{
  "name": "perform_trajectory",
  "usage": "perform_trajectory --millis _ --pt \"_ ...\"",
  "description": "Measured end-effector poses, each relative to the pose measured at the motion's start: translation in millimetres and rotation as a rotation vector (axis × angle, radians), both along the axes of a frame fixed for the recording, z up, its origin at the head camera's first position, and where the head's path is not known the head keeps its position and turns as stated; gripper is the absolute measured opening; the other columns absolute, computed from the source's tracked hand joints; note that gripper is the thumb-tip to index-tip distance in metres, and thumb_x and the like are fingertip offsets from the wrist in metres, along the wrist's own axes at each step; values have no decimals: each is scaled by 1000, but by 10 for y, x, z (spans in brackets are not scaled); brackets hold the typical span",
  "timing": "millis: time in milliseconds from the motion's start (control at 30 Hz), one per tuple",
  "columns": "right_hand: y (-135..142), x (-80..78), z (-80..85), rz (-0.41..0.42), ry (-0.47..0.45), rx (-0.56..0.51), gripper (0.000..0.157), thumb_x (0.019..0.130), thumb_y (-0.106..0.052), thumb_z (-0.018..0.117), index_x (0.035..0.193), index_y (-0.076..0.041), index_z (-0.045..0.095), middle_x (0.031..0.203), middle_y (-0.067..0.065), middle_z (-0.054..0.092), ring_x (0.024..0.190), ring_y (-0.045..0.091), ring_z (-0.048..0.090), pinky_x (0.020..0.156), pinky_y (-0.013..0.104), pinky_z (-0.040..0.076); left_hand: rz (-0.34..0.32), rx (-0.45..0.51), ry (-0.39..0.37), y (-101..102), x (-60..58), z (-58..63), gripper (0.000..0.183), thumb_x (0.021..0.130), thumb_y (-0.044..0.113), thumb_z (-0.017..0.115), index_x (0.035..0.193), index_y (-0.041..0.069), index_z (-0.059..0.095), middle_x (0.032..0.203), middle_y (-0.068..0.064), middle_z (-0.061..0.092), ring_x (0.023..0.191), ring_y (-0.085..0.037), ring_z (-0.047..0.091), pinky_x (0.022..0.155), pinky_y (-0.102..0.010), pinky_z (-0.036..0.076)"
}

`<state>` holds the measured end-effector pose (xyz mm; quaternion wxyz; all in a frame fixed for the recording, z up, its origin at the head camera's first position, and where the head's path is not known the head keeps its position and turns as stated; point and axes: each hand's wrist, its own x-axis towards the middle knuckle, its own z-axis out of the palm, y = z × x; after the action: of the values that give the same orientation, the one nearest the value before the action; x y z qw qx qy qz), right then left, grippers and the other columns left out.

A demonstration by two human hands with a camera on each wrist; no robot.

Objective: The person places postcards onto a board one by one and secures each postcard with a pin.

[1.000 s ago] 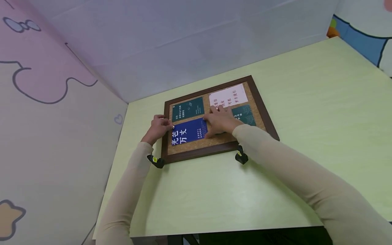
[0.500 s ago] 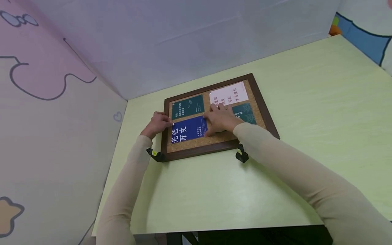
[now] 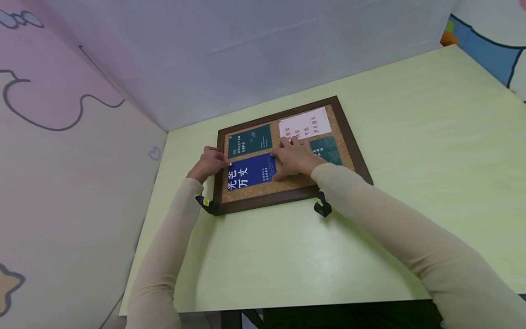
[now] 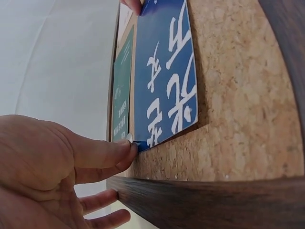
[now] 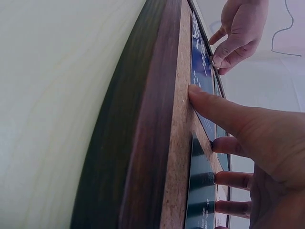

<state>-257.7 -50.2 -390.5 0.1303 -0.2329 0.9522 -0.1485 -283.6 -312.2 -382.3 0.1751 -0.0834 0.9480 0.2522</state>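
A blue card (image 3: 252,172) with white characters lies on the cork board (image 4: 243,95), which has a dark brown frame. At the card's left upper corner, my left hand (image 3: 208,163) pinches a small pale-headed pushpin (image 4: 129,137) between thumb and index finger. The near left corner of the card lifts slightly off the cork in the left wrist view. My right hand (image 3: 297,160) is spread over the board's middle, thumb and index fingertips at the card's right corners. Its other fingers rest over the neighbouring cards.
A green card (image 3: 250,140) and a pink card (image 3: 308,124) lie along the board's far side, each with a pin at its upper left. Another green card (image 3: 328,150) is partly under my right hand. The board lies on a pale green table (image 3: 263,256) against walls.
The head view has shifted slightly, so everything sits a little higher and further left. Both hands keep their places on the blue card.
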Motion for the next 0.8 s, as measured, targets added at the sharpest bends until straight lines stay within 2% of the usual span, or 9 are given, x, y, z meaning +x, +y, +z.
perform_trajectory --millis 400,600,800 --pt "2 -26 -22 -4 13 2 79 65 -59 70 133 -26 45 122 5 38 111 29 30 92 54 19 4 -65 48 31 -14 -12 28 89 20 56 80 -5 63 142 -15 19 132 -29 16 101 -47 30" --pt "10 -39 -7 -10 12 10 80 65 -60 70 132 -26 45 122 5 37 110 29 30 91 52 21 25 -87 84 67 -35 -25 26 87 22 59 77 -2 63 140 -14 23 128 -30 26 98 -46 34" --pt "-12 -34 -23 4 1 9 80 65 -59 70 133 -26 45 122 5 37 110 29 30 90 52 22 25 -68 103 -9 -3 -63 23 84 25 63 88 3 61 134 -14 27 114 -31 37 93 -44 39"
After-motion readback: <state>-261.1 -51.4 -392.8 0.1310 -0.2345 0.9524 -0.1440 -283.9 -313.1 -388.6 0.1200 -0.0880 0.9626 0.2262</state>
